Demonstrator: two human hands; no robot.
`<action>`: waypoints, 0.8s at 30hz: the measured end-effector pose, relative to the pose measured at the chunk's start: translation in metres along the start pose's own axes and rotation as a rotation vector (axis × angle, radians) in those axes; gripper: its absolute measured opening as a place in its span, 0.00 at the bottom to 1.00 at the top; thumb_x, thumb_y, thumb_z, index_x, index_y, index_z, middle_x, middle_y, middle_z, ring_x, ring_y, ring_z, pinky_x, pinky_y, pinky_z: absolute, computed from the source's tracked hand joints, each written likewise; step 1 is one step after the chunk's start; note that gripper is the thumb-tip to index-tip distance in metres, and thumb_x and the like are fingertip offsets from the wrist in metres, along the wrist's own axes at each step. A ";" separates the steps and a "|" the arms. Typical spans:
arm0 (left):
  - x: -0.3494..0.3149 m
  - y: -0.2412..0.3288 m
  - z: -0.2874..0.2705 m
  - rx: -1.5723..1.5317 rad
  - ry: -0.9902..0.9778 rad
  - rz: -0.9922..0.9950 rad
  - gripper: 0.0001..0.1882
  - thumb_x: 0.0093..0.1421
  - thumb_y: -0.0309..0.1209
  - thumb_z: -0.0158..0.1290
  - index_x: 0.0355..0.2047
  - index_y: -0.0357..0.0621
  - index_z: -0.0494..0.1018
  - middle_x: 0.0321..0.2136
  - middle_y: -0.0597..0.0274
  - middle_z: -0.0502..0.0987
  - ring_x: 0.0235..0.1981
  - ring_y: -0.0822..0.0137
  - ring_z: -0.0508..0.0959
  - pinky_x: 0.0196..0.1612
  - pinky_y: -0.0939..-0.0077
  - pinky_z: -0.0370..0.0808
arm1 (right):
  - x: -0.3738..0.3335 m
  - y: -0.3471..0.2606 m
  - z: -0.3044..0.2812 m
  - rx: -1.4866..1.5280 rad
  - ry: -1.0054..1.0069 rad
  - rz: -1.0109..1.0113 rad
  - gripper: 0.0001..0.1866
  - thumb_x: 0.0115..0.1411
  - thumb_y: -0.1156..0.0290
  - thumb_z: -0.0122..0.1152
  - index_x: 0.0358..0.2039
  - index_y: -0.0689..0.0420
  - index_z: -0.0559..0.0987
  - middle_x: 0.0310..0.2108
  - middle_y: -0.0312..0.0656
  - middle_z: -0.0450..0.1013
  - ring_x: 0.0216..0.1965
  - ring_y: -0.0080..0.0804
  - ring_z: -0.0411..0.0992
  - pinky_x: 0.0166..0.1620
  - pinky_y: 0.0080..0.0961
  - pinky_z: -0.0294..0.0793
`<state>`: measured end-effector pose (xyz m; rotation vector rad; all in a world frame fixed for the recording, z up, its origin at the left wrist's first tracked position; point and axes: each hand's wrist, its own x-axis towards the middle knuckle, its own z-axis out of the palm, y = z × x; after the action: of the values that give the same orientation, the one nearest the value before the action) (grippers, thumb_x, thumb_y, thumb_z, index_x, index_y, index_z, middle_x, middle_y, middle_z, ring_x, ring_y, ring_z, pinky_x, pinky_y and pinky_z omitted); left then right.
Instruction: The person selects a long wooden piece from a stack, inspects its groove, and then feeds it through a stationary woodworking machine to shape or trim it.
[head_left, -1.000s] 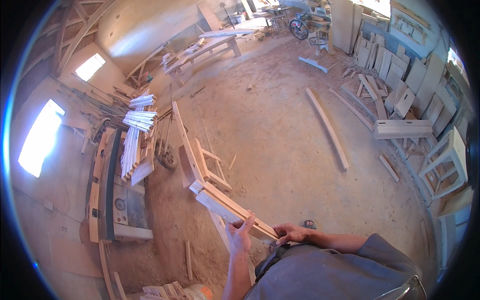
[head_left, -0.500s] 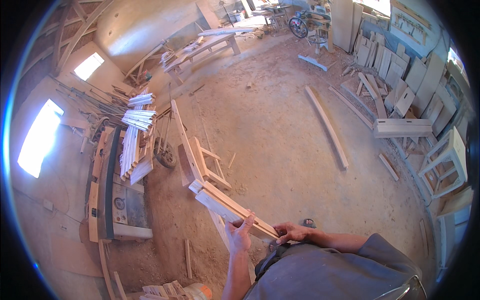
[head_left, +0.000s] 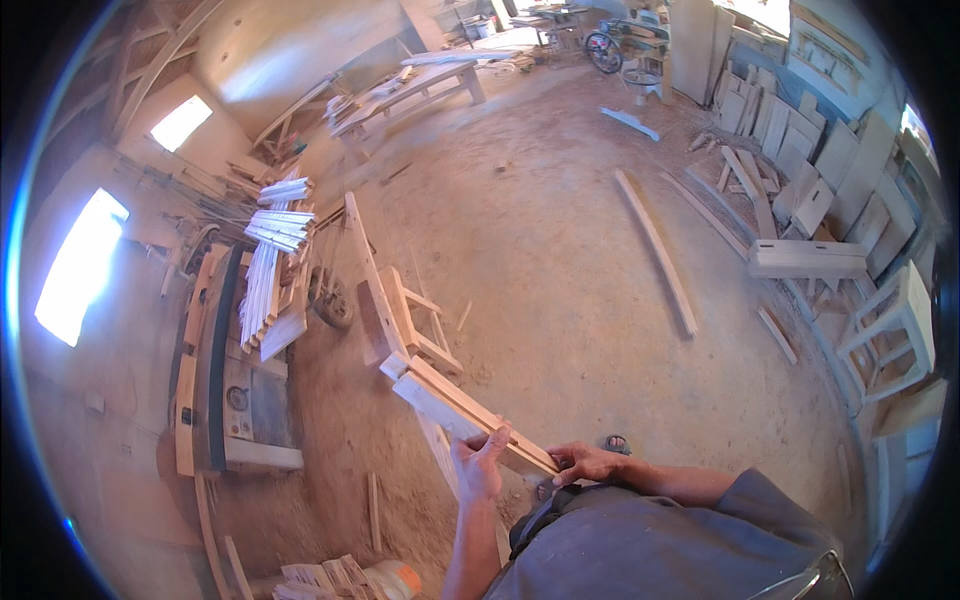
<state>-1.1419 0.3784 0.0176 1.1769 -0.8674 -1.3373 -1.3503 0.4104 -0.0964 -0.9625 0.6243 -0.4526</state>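
Observation:
A small bundle of pale wooden strips (head_left: 436,398), lying side by side, slants in front of my body. Around its middle, my left hand (head_left: 480,464) is closed, thumb on top and the palm beneath. My right hand (head_left: 586,464) grips the near end of the strips with thumb and fingers, close to my waist. The far end of the bundle overlaps a low wooden trestle (head_left: 402,318) in view; whether they touch I cannot tell. A long board (head_left: 371,275) rises from that trestle away from me.
To my left are a stack of pale strips (head_left: 268,290) beside a wheel (head_left: 332,298) and a long machine bed (head_left: 222,360). A long beam (head_left: 655,250) lies on the floor ahead. On the right, a white stool frame (head_left: 893,335) stands before leaning boards (head_left: 840,150). Offcuts (head_left: 325,580) lie at lower left.
The view has shifted very slightly. Both hands keep their hold on the wooden strips, which have barely moved.

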 end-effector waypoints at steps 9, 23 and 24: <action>0.000 -0.009 -0.005 0.042 0.116 -0.061 0.18 0.52 0.30 0.70 0.41 0.36 0.80 0.32 0.59 0.84 0.32 0.70 0.82 0.39 0.76 0.77 | -0.004 0.008 -0.004 0.152 -0.011 0.052 0.41 0.55 0.69 0.72 0.67 0.60 0.64 0.54 0.43 0.75 0.55 0.33 0.73 0.58 0.33 0.71; 0.005 -0.054 -0.016 -0.347 0.371 -0.072 0.16 0.53 0.20 0.66 0.40 0.34 0.72 0.32 0.56 0.80 0.31 0.63 0.81 0.38 0.69 0.79 | -0.021 0.010 -0.018 0.088 0.070 0.089 0.41 0.57 0.59 0.70 0.68 0.58 0.65 0.58 0.44 0.72 0.59 0.35 0.66 0.63 0.30 0.61; 0.004 -0.053 -0.014 -0.369 0.380 -0.074 0.16 0.53 0.19 0.65 0.40 0.33 0.72 0.32 0.55 0.79 0.31 0.62 0.82 0.38 0.68 0.79 | -0.021 0.011 -0.019 0.089 0.079 0.090 0.41 0.57 0.58 0.70 0.68 0.59 0.65 0.58 0.44 0.72 0.59 0.35 0.66 0.63 0.30 0.60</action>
<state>-1.1416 0.3831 -0.0372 1.1248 -0.2918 -1.2139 -1.3779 0.4176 -0.1082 -0.8315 0.7107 -0.4365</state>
